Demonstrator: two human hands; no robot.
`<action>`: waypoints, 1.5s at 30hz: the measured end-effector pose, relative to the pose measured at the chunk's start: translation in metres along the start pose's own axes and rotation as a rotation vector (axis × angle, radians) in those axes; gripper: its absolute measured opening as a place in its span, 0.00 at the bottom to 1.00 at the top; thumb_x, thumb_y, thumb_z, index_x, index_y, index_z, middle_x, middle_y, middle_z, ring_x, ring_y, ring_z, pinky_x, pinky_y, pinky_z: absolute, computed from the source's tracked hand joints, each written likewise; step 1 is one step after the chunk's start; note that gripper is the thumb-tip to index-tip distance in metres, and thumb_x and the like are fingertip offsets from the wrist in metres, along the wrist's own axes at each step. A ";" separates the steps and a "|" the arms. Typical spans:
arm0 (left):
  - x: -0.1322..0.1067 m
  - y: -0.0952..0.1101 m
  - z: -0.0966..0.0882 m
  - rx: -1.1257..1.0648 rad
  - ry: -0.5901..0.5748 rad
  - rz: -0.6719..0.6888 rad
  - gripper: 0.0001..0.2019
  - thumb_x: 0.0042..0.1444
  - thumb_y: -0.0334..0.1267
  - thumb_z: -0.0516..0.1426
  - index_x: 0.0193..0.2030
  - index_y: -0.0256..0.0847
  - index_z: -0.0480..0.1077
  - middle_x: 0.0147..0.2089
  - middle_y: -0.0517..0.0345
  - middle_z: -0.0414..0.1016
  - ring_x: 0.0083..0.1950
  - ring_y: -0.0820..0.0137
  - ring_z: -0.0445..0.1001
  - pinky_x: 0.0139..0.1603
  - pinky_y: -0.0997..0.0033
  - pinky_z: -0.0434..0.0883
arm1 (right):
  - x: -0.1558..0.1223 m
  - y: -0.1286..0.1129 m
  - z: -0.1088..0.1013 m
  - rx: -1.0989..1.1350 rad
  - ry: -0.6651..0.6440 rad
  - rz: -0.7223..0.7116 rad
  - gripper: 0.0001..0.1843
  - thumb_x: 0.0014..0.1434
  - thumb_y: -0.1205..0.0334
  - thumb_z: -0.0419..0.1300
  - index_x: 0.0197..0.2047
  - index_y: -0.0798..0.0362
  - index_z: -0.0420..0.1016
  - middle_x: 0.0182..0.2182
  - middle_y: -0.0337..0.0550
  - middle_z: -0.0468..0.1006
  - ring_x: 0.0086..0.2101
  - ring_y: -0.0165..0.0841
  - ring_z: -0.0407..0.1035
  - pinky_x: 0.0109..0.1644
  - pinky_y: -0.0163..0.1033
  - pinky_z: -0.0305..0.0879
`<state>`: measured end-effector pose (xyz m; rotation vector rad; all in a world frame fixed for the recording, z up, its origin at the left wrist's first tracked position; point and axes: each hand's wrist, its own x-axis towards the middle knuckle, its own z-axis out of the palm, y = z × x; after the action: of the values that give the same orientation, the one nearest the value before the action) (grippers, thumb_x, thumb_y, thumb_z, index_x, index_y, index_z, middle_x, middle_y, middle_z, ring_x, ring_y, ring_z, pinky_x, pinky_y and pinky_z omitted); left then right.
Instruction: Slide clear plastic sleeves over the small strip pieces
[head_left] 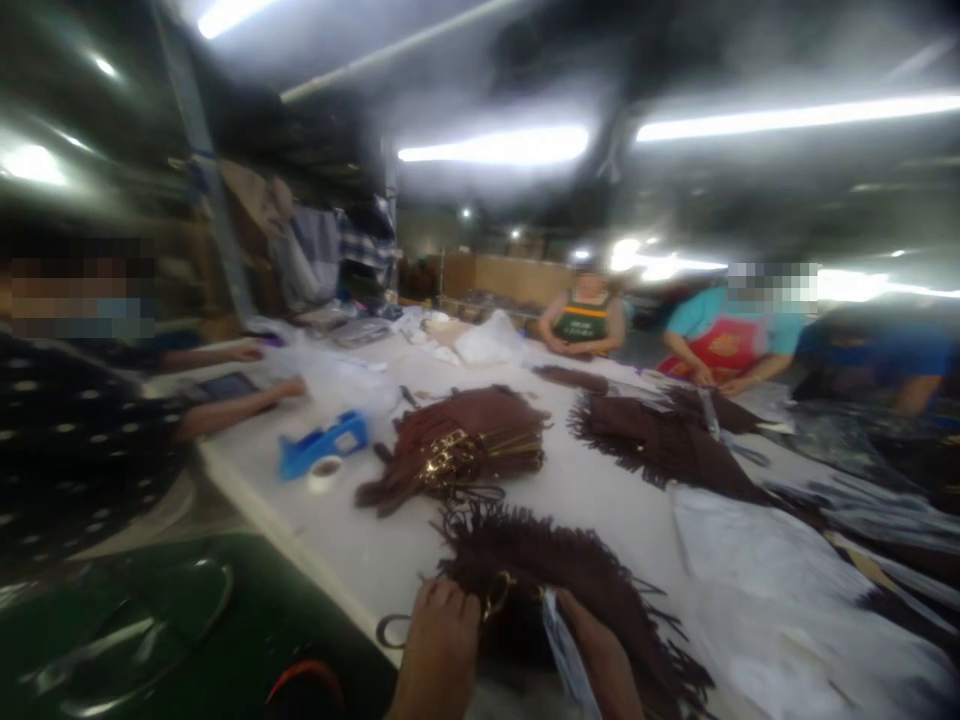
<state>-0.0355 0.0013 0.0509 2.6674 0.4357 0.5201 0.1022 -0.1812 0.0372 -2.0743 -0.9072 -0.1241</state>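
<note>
A dark brown fringed bag point(555, 560) lies at the table's near edge, with gold-coloured metal fittings along its near side. My left hand point(442, 630) has its fingers curled closed at the bag's near left edge, beside a gold ring point(498, 594). A dark loop point(393, 631) sticks out to the left of that hand. My right hand point(600, 645) is closed at the bag's near right side, against a pale, shiny bluish strip point(566, 650) that runs down toward me. The fingertips of both hands are partly hidden.
Beyond the bag lie a stack of brown pieces with gold chains point(472, 440), a blue tape dispenser point(322, 445) and a tape roll point(325, 474). White plastic sheeting point(780, 580) covers the right side. Co-workers stand at left point(67, 430) and across the table point(585, 320).
</note>
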 end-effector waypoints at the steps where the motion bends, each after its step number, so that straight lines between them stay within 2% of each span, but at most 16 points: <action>1: -0.005 0.000 -0.011 -0.057 -0.053 -0.043 0.12 0.54 0.25 0.49 0.35 0.38 0.74 0.35 0.45 0.76 0.42 0.55 0.72 0.51 0.55 0.61 | -0.003 -0.004 -0.001 -0.050 -0.017 -0.048 0.21 0.56 0.62 0.54 0.51 0.52 0.77 0.47 0.46 0.81 0.46 0.43 0.76 0.52 0.41 0.72; 5: -0.034 -0.016 -0.034 -0.526 -0.139 -0.261 0.06 0.58 0.40 0.55 0.34 0.43 0.72 0.28 0.53 0.73 0.31 0.62 0.71 0.39 0.65 0.61 | -0.020 -0.011 0.008 -0.196 -0.153 -0.176 0.22 0.61 0.67 0.49 0.56 0.50 0.72 0.51 0.45 0.78 0.49 0.38 0.74 0.52 0.41 0.72; 8: -0.066 -0.034 -0.026 -0.785 -0.296 -0.460 0.09 0.58 0.44 0.55 0.33 0.44 0.70 0.23 0.59 0.71 0.21 0.69 0.68 0.27 0.71 0.60 | -0.040 -0.007 0.023 -0.378 -0.243 -0.317 0.25 0.60 0.73 0.49 0.58 0.49 0.69 0.53 0.44 0.76 0.51 0.38 0.71 0.53 0.43 0.71; 10: -0.084 -0.043 -0.015 -0.903 -0.420 -0.567 0.09 0.59 0.42 0.51 0.38 0.41 0.70 0.22 0.61 0.72 0.17 0.72 0.67 0.22 0.73 0.58 | -0.052 -0.001 0.032 -0.492 -0.269 -0.405 0.31 0.57 0.77 0.48 0.62 0.49 0.65 0.58 0.45 0.71 0.55 0.39 0.67 0.57 0.47 0.68; 12: -0.095 -0.045 -0.006 -1.034 -0.479 -0.615 0.10 0.57 0.37 0.52 0.43 0.38 0.70 0.26 0.58 0.75 0.20 0.71 0.72 0.24 0.75 0.60 | -0.062 0.004 0.038 -0.570 -0.280 -0.440 0.36 0.54 0.80 0.47 0.65 0.49 0.61 0.62 0.46 0.66 0.59 0.40 0.62 0.60 0.49 0.64; 14: -0.097 -0.041 -0.002 -1.218 -0.477 -0.655 0.14 0.55 0.35 0.55 0.48 0.36 0.69 0.36 0.52 0.78 0.31 0.69 0.77 0.30 0.73 0.66 | -0.067 0.007 0.042 -0.610 -0.289 -0.436 0.38 0.54 0.81 0.47 0.66 0.50 0.58 0.65 0.46 0.62 0.61 0.40 0.59 0.62 0.50 0.62; 17: -0.088 -0.029 -0.001 -1.507 -0.462 -0.756 0.18 0.57 0.44 0.57 0.51 0.36 0.69 0.45 0.46 0.76 0.42 0.65 0.77 0.40 0.69 0.69 | -0.070 0.008 0.042 -0.623 -0.281 -0.442 0.38 0.54 0.80 0.48 0.67 0.49 0.56 0.65 0.46 0.60 0.61 0.40 0.58 0.62 0.50 0.61; 19: -0.081 -0.022 0.002 -1.614 -0.448 -0.830 0.19 0.58 0.50 0.56 0.45 0.34 0.71 0.41 0.46 0.76 0.38 0.66 0.76 0.41 0.67 0.70 | -0.070 0.007 0.042 -0.626 -0.269 -0.449 0.38 0.55 0.80 0.48 0.68 0.50 0.55 0.65 0.46 0.60 0.62 0.40 0.58 0.62 0.50 0.61; 21: -0.077 -0.018 0.011 -1.612 -0.432 -0.868 0.20 0.56 0.52 0.57 0.39 0.33 0.72 0.32 0.52 0.74 0.30 0.70 0.73 0.37 0.67 0.69 | -0.070 0.006 0.042 -0.639 -0.266 -0.455 0.38 0.55 0.80 0.48 0.68 0.50 0.55 0.66 0.46 0.59 0.62 0.40 0.57 0.63 0.50 0.60; 24: -0.076 -0.018 0.025 -1.514 -0.424 -0.859 0.19 0.52 0.51 0.60 0.37 0.33 0.73 0.25 0.61 0.68 0.22 0.75 0.66 0.31 0.71 0.67 | -0.067 0.006 0.042 -0.659 -0.267 -0.469 0.37 0.56 0.80 0.49 0.67 0.51 0.56 0.66 0.47 0.59 0.63 0.41 0.56 0.63 0.50 0.59; 29: -0.071 -0.027 0.032 -1.289 -0.384 -0.775 0.13 0.54 0.45 0.60 0.30 0.35 0.74 0.20 0.62 0.69 0.19 0.77 0.64 0.24 0.76 0.57 | -0.052 0.015 0.043 -0.637 -0.264 -0.479 0.35 0.57 0.79 0.49 0.66 0.50 0.58 0.65 0.49 0.61 0.63 0.40 0.55 0.64 0.51 0.57; 32: -0.061 -0.029 0.029 -1.205 -0.366 -0.718 0.13 0.54 0.43 0.60 0.25 0.36 0.72 0.20 0.62 0.70 0.19 0.78 0.64 0.24 0.77 0.56 | -0.040 0.023 0.046 -0.603 -0.252 -0.483 0.33 0.59 0.77 0.50 0.66 0.50 0.58 0.64 0.49 0.62 0.63 0.39 0.55 0.65 0.51 0.55; 35: -0.053 -0.028 0.026 -1.219 -0.426 -0.726 0.13 0.55 0.46 0.58 0.32 0.35 0.73 0.22 0.61 0.72 0.18 0.76 0.66 0.22 0.76 0.58 | -0.034 0.024 0.051 -0.587 -0.237 -0.438 0.31 0.60 0.77 0.50 0.65 0.50 0.60 0.63 0.49 0.64 0.62 0.39 0.56 0.64 0.52 0.55; 38: -0.050 -0.027 0.021 -1.284 -0.465 -0.754 0.18 0.55 0.49 0.58 0.41 0.33 0.71 0.28 0.55 0.76 0.23 0.73 0.71 0.24 0.75 0.64 | -0.037 0.018 0.057 -0.597 -0.218 -0.368 0.32 0.59 0.78 0.48 0.65 0.50 0.60 0.64 0.49 0.63 0.63 0.39 0.56 0.65 0.52 0.53; 42: -0.049 -0.031 0.017 -1.351 -0.466 -0.790 0.22 0.54 0.51 0.58 0.44 0.32 0.69 0.33 0.48 0.78 0.30 0.67 0.77 0.32 0.70 0.71 | -0.043 0.014 0.067 -0.567 -0.173 -0.293 0.32 0.60 0.78 0.49 0.66 0.51 0.58 0.65 0.50 0.61 0.64 0.41 0.54 0.66 0.54 0.50; 45: -0.044 -0.032 0.017 -1.358 -0.448 -0.824 0.22 0.54 0.52 0.58 0.46 0.33 0.67 0.33 0.49 0.79 0.32 0.65 0.78 0.35 0.67 0.73 | -0.039 0.016 0.078 -0.519 -0.164 -0.261 0.29 0.61 0.74 0.52 0.65 0.51 0.60 0.64 0.52 0.62 0.63 0.43 0.55 0.66 0.55 0.49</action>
<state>-0.0742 0.0080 0.0103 1.0882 0.6500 -0.0876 0.0662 -0.1522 -0.0382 -2.4527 -1.3566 -0.3649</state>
